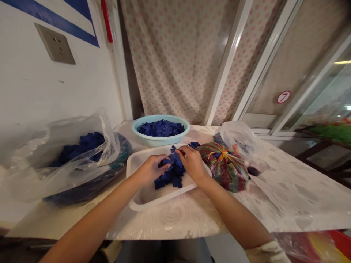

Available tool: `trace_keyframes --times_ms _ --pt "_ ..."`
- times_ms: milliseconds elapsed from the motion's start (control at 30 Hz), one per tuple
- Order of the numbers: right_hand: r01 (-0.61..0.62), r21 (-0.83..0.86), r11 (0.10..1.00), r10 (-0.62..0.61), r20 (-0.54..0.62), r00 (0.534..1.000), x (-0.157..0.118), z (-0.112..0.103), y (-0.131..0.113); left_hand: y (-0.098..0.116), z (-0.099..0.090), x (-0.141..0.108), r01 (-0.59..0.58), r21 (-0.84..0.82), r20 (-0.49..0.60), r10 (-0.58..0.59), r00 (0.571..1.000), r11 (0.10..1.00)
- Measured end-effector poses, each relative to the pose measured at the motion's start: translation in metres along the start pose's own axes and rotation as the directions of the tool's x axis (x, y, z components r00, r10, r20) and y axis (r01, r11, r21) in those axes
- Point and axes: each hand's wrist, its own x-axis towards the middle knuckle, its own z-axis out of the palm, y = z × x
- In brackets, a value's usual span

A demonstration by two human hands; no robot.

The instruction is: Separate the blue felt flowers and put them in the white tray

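Observation:
A pile of small dark blue pieces [169, 179], flat and petal-like, lies in a shallow white tray [149, 205] in front of me. My left hand [153, 168] is over the left part of the pile, thumb and fingers closed around a blue piece. From the right, my right hand [192, 160] pinches a blue piece near the top of the pile. The two hands are close together, with blue pieces between their fingertips. What these pieces are made of I cannot make out.
Behind the tray stands a light blue basin [159, 141] full of blue pieces. An open clear plastic bag [30, 175] with more sits left. A knotted striped plastic bag [233, 179] touches the tray's right side, near a whitish plastic bag [238, 132]. All rest on a covered table [290, 197].

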Motion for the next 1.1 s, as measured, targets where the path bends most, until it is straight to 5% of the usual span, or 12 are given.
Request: trace_keyframes --times_ms 133,233,367,700,1100 --pt "-0.004 0.107 0.994 -0.003 0.063 0.998 0.002 -0.001 -0.001 -0.001 -0.002 0.000 0.041 0.014 -0.070 -0.040 0.997 0.999" --pt "0.054 0.259 0.964 -0.110 0.205 0.973 0.002 -0.001 -0.005 0.001 -0.003 0.000 -0.062 0.094 -0.052 0.067 0.996 0.994" --pt "0.113 0.374 0.921 -0.196 0.195 0.961 0.001 -0.001 -0.006 0.003 -0.001 -0.001 -0.128 0.127 -0.022 0.131 0.991 0.984" --pt "0.118 0.185 0.976 -0.152 0.185 0.971 -0.001 -0.003 -0.006 -0.004 -0.004 -0.001 -0.013 0.071 -0.028 0.015 0.999 0.997" --pt "0.251 0.086 0.964 -0.265 0.368 0.891 -0.006 -0.002 -0.009 0.002 -0.009 -0.004 -0.060 0.064 -0.007 0.061 0.998 0.996"
